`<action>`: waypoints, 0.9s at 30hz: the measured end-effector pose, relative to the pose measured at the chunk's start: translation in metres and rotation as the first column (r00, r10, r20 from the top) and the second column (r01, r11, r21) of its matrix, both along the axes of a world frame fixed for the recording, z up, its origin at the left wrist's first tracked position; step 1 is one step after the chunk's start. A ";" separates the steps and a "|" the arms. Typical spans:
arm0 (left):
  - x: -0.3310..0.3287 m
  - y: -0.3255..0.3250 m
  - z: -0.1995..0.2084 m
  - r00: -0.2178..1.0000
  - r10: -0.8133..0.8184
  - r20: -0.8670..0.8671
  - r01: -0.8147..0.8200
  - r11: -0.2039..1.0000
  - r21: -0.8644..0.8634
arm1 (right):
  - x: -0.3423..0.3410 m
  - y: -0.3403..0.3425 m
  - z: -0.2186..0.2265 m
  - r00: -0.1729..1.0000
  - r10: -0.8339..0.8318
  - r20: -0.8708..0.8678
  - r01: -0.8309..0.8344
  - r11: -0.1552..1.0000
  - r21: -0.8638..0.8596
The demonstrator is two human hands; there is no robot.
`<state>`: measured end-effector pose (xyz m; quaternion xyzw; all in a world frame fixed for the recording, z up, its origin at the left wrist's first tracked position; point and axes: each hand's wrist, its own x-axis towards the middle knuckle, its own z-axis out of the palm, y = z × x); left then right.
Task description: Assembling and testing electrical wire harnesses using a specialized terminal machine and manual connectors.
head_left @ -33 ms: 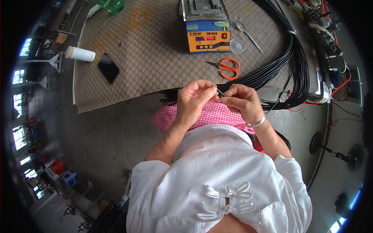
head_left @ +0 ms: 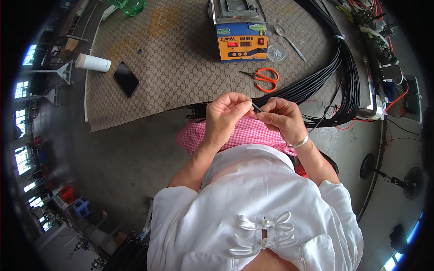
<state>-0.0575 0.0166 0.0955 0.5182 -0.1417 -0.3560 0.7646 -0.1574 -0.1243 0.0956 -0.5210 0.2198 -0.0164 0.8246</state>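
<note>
In front of my lap, near the table's front edge, both hands meet at the end of a thin black cable [head_left: 257, 108]. My left hand [head_left: 226, 114] pinches its tip between thumb and forefinger, where a small yellowish bit shows. Just behind that tip, my right hand [head_left: 285, 119] grips the cable with its fingers curled. The fingers hide most of the end, so its details are too small to make out. Beyond my hands a thick bundle of black cables [head_left: 312, 83] runs along the table edge and curves away to the far right.
On the patterned tabletop [head_left: 181, 58] lie orange-handled scissors [head_left: 266, 80], a blue and yellow solder pot unit [head_left: 242, 47], a spoon [head_left: 291, 43], a small clear bag [head_left: 276, 53], a black phone [head_left: 126, 79] and a white tumbler [head_left: 93, 63]. Pink checked cloth [head_left: 194, 137] covers my lap.
The lit red digits on the blue and yellow unit's display differ. My hands and the cable stay in practically the same place.
</note>
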 end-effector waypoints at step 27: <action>-0.011 -0.014 -0.007 0.927 -0.014 -0.376 -0.069 0.976 -0.207 | 0.001 0.006 -0.010 0.998 -0.052 0.027 0.038 0.930 0.367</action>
